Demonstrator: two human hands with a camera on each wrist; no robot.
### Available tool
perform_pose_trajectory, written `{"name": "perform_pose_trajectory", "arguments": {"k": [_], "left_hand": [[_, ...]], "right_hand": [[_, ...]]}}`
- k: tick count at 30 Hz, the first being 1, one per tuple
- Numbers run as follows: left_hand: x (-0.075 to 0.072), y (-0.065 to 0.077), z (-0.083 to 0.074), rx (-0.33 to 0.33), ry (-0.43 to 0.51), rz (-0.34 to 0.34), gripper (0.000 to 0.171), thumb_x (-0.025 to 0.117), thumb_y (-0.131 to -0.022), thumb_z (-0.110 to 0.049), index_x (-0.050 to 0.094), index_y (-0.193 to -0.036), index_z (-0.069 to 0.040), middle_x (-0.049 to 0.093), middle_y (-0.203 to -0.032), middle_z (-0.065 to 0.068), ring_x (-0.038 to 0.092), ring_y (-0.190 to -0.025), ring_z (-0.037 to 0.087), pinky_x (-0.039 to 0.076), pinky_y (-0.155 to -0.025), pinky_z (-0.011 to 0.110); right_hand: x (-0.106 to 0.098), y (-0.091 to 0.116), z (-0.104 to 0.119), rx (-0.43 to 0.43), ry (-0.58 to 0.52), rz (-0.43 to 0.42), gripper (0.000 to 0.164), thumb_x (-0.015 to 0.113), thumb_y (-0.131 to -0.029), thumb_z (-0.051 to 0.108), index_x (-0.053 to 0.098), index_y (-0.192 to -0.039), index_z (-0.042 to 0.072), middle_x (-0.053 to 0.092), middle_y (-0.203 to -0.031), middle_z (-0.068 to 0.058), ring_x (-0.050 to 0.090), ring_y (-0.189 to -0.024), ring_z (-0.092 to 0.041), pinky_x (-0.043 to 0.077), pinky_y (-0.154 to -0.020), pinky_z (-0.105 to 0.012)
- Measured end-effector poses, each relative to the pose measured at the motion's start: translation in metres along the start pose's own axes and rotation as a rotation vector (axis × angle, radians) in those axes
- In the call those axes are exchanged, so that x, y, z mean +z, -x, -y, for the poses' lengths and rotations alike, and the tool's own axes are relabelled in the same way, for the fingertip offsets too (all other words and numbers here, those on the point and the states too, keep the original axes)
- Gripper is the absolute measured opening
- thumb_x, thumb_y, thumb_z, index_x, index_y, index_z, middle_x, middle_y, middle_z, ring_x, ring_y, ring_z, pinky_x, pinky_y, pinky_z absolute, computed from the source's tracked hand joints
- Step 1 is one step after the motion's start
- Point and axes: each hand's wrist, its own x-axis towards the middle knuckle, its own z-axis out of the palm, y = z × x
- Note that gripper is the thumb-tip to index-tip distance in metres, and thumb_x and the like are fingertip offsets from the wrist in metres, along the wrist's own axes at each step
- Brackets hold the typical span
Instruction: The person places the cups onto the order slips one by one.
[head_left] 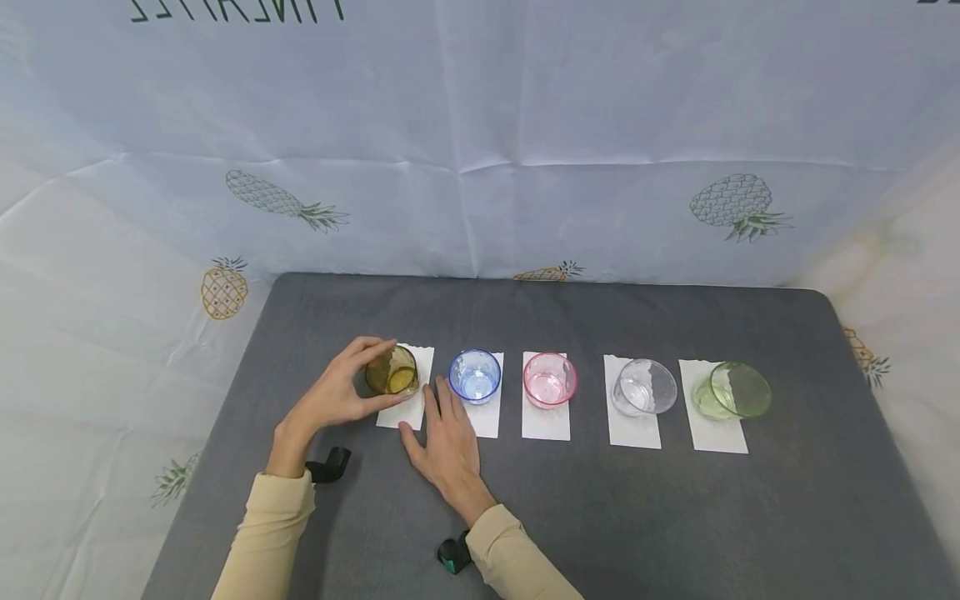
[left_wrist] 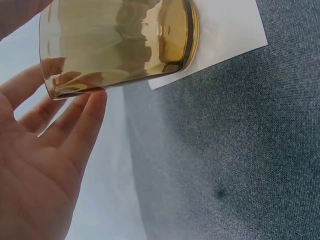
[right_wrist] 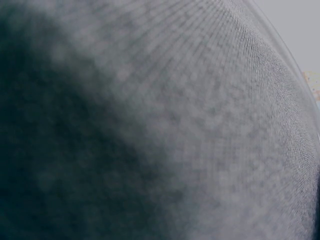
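My left hand [head_left: 337,392] holds an amber glass [head_left: 392,371] near its rim, thumb on the near side and fingers on the far side. In the left wrist view the amber glass [left_wrist: 120,40] has its base at the white paper [left_wrist: 227,35]. My right hand [head_left: 450,442] lies with fingers extended over the grey table [head_left: 630,517], its fingertips between the amber glass's paper and a blue glass [head_left: 475,377]. The right wrist view shows only blurred grey cloth [right_wrist: 215,125] and a dark shape.
Rightward in a row stand a pink glass [head_left: 550,380], a clear glass [head_left: 644,387] and a green glass [head_left: 731,390], each on a white paper. Black wrist devices sit by the left cuff [head_left: 328,465] and right cuff [head_left: 454,552]. A pineapple-print curtain [head_left: 480,108] hangs behind the table.
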Motion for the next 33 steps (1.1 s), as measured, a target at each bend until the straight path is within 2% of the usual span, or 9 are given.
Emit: {"name": "perform_pose_trajectory", "arguments": {"k": [14, 21, 27, 33], "left_hand": [[0.0037, 0.0004, 0.0009, -0.008, 0.016, -0.013, 0.08, 0.09, -0.077, -0.019, 0.053, -0.146, 0.0, 0.057, -0.137, 0.021, 0.059, -0.119, 0.037, 0.05, -0.099, 0.06], [0.0061, -0.0005, 0.0015, -0.02, 0.021, -0.023, 0.08, 0.09, -0.078, -0.02, 0.053, -0.147, -0.002, 0.057, -0.136, 0.02, 0.06, -0.118, 0.039, 0.05, -0.098, 0.06], [0.0068, -0.0005, 0.0018, -0.027, 0.035, -0.005, 0.079, 0.089, -0.079, -0.02, 0.052, -0.147, -0.002, 0.057, -0.137, 0.022, 0.061, -0.118, 0.039, 0.051, -0.099, 0.061], [0.0035, 0.0002, -0.0006, -0.042, 0.052, 0.001, 0.08, 0.09, -0.079, -0.02, 0.053, -0.148, -0.005, 0.057, -0.138, 0.022, 0.061, -0.119, 0.038, 0.052, -0.098, 0.06]], "right_hand": [[0.0012, 0.0002, 0.0001, 0.004, -0.007, 0.009, 0.067, 0.057, -0.098, 0.056, 0.054, -0.147, 0.011, 0.048, -0.157, -0.01, 0.048, -0.145, -0.024, 0.044, -0.117, -0.034], [0.0021, 0.0, -0.0006, -0.007, -0.001, -0.017, 0.067, 0.059, -0.098, 0.055, 0.055, -0.146, 0.01, 0.049, -0.156, -0.011, 0.049, -0.144, -0.025, 0.044, -0.117, -0.034], [0.0016, 0.0017, -0.0012, -0.026, 0.01, -0.042, 0.066, 0.061, -0.096, 0.054, 0.057, -0.145, 0.01, 0.05, -0.154, -0.012, 0.05, -0.143, -0.025, 0.045, -0.116, -0.034], [-0.0014, 0.0024, 0.0002, -0.059, -0.04, -0.078, 0.058, 0.067, -0.094, 0.046, 0.061, -0.14, 0.01, 0.055, -0.149, -0.011, 0.051, -0.143, -0.027, 0.046, -0.116, -0.037]]}}
